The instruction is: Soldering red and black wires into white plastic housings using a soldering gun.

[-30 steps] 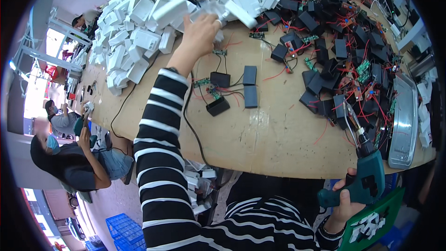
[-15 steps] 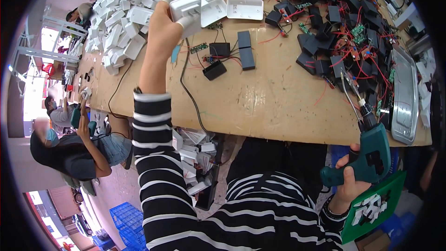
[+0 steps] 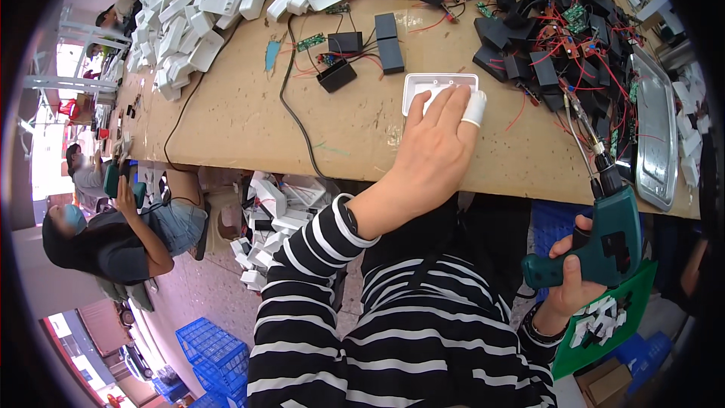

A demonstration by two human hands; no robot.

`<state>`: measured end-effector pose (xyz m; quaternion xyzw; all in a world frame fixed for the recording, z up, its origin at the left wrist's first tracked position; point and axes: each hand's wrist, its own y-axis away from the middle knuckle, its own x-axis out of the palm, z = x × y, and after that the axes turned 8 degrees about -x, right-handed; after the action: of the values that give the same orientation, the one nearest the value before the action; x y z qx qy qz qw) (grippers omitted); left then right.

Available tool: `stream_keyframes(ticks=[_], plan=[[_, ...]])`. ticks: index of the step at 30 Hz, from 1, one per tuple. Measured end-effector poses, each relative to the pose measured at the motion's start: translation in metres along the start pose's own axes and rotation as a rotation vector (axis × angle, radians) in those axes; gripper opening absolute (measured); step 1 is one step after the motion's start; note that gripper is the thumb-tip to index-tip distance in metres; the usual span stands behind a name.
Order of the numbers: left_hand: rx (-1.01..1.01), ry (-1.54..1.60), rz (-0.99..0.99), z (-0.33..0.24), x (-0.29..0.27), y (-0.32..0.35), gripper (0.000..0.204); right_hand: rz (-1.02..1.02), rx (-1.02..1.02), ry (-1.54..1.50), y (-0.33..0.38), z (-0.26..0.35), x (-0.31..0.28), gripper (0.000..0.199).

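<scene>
- Casings point(image 3: 221, 1) are lying heaped on the table point(image 3: 226, 125), far left.
- Wired boxes point(image 3: 543, 69) are lying heaped right, a tray point(image 3: 654, 151) sitting to their right.
- One casing point(image 3: 412, 92) is resting beneath the left hand point(image 3: 436, 143), nearer the front.

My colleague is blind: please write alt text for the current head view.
The left hand covers part of a white rectangular plastic casing on a brown tabletop; the right hand holds a dark-green pistol-shaped tool. Beyond lie heaped white plastic casings and black wired boxes.
</scene>
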<state>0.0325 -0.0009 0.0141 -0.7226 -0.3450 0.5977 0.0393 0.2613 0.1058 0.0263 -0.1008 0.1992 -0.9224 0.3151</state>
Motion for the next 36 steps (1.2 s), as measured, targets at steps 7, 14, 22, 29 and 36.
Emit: stream_keyframes(ticks=[7, 14, 22, 29, 36], plan=[[0.022, 0.146, 0.06, -0.008, -0.001, 0.025, 0.044, 0.013, -0.034, 0.005, 0.002, -0.001, 0.001, 0.058], [0.014, 0.297, 0.019, -0.001, -0.015, 0.034, 0.037, 0.033, -0.064, -0.011, 0.003, 0.001, 0.005, 0.057], [-0.795, -0.203, -0.068, 0.164, -0.086, -0.03, 0.04, 0.037, -0.052, 0.036, 0.001, 0.002, 0.004, 0.056], [-1.034, -0.132, 0.334, 0.218, -0.062, -0.066, 0.05, 0.044, -0.049, 0.031, 0.0, 0.003, 0.009, 0.057], [-0.821, 0.693, -0.086, 0.206, -0.066, -0.051, 0.03, 0.027, -0.062, 0.043, -0.003, 0.002, 0.006, 0.059]])
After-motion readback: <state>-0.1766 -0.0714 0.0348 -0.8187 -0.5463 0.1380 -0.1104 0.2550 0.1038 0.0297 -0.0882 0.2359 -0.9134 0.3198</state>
